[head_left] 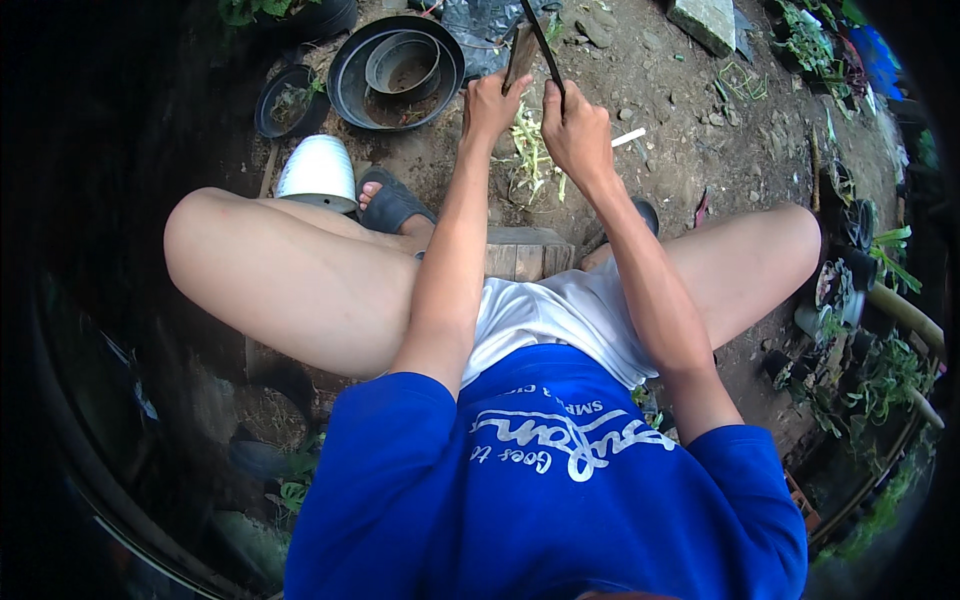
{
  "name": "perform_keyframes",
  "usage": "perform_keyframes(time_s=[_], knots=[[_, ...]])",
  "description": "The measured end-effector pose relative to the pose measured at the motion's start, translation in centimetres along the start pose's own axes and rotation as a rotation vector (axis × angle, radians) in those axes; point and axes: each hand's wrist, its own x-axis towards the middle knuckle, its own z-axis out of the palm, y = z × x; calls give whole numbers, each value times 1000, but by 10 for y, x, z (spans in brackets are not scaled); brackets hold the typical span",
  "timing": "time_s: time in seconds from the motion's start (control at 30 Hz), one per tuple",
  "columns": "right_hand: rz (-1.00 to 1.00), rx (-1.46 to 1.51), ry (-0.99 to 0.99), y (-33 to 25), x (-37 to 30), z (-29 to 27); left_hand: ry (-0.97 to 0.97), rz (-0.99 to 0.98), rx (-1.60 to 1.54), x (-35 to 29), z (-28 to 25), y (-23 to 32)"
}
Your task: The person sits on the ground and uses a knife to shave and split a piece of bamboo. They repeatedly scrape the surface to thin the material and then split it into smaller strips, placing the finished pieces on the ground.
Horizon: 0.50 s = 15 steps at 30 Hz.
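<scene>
Both arms stretch forward over the ground between my knees. My left hand (493, 108) is closed around a flat, greyish-brown piece of wood (520, 58) that points away from me. Beside it, my right hand (578, 132) grips a long, narrow, dark blade-like tool (543, 42), its thumb laid along the near end. The tool slants up and to the left, crossing close to the wood's far end; whether the two touch I cannot tell. Pale, curled shavings (528, 152) lie on the soil below and between my hands.
A large black basin (343, 75) with a smaller pot (402, 66) inside stands at far left. Nearer are a black pot (290, 103) and an overturned white pot (317, 172). A wooden block (528, 254) lies between my legs. Potted plants (885, 380) line the right side.
</scene>
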Motion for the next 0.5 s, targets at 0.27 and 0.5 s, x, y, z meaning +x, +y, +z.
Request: perform_keyframes(time_s=[0.27, 0.5], knots=[[68, -63, -54, 11, -8, 23, -141, -105, 50, -33, 3, -43], [103, 24, -3, 1, -9, 22, 37, 7, 170, -41, -6, -26]])
